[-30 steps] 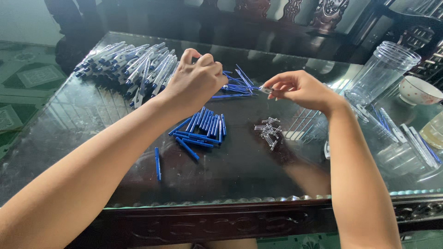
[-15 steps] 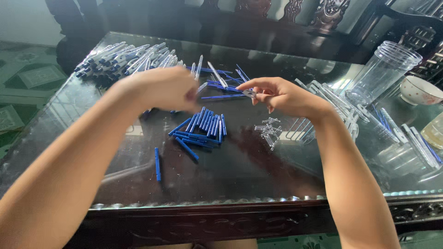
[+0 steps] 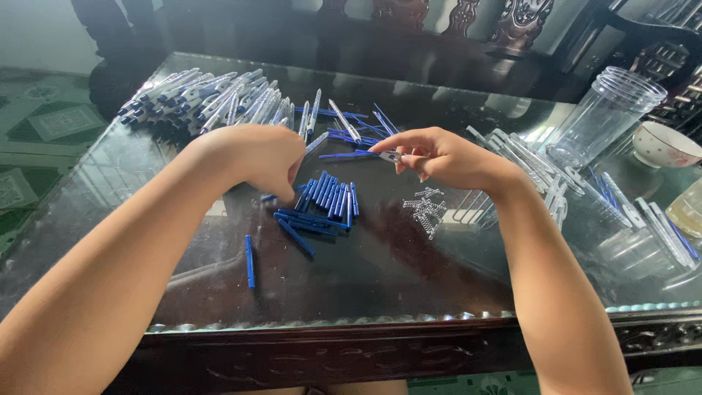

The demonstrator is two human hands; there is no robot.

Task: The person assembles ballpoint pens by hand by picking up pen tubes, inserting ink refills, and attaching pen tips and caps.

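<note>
Pinching a small spring (image 3: pixel 393 155) at its fingertips, the right hand (image 3: pixel 446 157) hovered far of the spring pile (image 3: pixel 425 208); the left hand (image 3: pixel 256 161) curled shut over the blue tubes (image 3: pixel 322 205), contents hidden.

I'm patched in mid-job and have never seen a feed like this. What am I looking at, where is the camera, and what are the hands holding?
The single camera sits on a person's head, looking down at their two bare hands over a glass-topped table. The left hand is closed above a pile of blue pen tubes. The right hand pinches a small pen part at its fingertips. Nearby lie small metal springs, finished pens at far left, and a clear plastic jar on the right.
</note>
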